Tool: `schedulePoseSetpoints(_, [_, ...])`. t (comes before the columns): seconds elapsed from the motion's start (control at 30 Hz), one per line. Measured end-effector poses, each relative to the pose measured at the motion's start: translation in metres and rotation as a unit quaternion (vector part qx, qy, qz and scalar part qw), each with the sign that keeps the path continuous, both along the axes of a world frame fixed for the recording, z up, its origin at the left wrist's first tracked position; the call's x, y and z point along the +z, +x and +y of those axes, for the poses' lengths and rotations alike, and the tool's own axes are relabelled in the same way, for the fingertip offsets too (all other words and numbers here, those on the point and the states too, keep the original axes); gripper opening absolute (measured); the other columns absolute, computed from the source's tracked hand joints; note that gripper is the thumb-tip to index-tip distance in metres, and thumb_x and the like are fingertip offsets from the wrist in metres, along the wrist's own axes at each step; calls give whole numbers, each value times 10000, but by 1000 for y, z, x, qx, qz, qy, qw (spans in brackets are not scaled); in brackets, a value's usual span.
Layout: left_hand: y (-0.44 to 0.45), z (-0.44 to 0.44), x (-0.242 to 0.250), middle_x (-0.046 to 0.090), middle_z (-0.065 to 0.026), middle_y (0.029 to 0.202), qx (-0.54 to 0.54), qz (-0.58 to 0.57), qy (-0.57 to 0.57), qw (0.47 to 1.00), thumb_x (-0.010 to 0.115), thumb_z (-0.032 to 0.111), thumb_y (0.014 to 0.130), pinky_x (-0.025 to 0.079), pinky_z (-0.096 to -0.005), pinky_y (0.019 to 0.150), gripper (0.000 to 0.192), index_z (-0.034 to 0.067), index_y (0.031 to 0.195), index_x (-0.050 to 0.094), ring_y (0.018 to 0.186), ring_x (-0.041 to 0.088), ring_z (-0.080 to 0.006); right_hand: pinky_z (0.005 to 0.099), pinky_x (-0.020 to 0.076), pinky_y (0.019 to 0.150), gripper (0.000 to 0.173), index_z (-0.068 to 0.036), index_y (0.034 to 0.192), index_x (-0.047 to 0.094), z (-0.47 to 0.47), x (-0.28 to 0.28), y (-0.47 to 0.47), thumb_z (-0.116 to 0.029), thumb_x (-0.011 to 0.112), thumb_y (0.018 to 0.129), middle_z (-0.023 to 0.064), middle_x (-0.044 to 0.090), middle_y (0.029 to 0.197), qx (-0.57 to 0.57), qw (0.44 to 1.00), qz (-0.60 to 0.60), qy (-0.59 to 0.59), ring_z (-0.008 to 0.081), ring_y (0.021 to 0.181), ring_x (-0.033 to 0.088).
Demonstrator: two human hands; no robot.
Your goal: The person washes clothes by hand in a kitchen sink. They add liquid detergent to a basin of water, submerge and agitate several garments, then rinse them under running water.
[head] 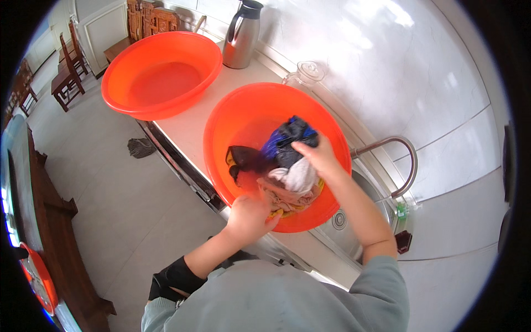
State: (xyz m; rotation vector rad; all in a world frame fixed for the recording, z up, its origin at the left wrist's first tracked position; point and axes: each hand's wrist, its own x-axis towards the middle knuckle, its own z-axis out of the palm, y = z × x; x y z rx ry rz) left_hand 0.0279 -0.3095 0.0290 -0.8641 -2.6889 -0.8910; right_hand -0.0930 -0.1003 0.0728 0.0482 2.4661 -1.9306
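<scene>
In front of me is an orange plastic basin (236,112) holding several wet pieces of clothing. My right hand (319,155) grips a bunched dark grey and blue cloth (292,139), its thumb pressed on top. Just below that hand lies a white cloth (298,176), against a tan cloth (286,199) with yellow edges. A black cloth with yellow trim (242,157) rests toward the basin's left side. My left hand (249,218) is over the near rim beside the tan cloth; its fingers are blurred, so whether they hold cloth is unclear.
A second orange basin (166,79) stands farther left on the counter (182,133). Behind are a steel thermos jug (244,37) and a glass jar (307,74). To the right, a curved faucet (410,162) rises by a metal sink (350,232). A mop head (141,148) lies on the floor.
</scene>
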Motion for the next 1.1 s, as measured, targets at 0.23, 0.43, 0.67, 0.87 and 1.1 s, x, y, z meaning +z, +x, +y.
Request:
schedulePoseSetpoints(0.23, [-18,-9,12,599,-78,750,-80,-147,-32,985,627,314,779,480,-357,595,230,92,838,634,677,592,-277,354,411,917,610,-22,1139,506,39,39,56,-229,795,644,131,530,1134,119,930,160,308,262,1073,523])
schedulePoseSetpoints(0.43, [-81,-26,-1,542,-193,1135,-47,-219,210,952,601,363,820,424,-343,915,513,6,1176,506,1070,527,-290,432,308,1032,647,-136,1265,507,65,-15,52,-385,728,710,213,376,1367,244,907,108,327,367,1269,353])
schedulePoseSetpoints(0.67, [-129,18,-63,362,-230,1346,210,-440,207,848,621,495,777,330,-404,998,846,20,1378,263,1252,358,-323,573,226,1025,846,-230,1410,290,47,-107,17,-606,607,721,262,28,1468,65,860,-48,503,521,1304,123])
schedulePoseSetpoints(0.87, [-116,87,-83,417,-247,1159,262,-137,-51,954,640,413,758,343,-487,909,755,1,1313,335,1054,388,-433,475,402,888,758,-185,1300,433,24,-111,-39,-470,703,652,194,385,1260,135,802,89,575,403,1124,396])
schedulePoseSetpoints(1.1, [-179,56,-65,569,-183,962,146,-146,-127,970,678,508,695,458,-424,775,651,61,1126,482,897,574,-356,358,487,711,543,-116,1112,587,27,-116,-61,-301,775,637,110,604,977,-3,952,100,291,249,832,601])
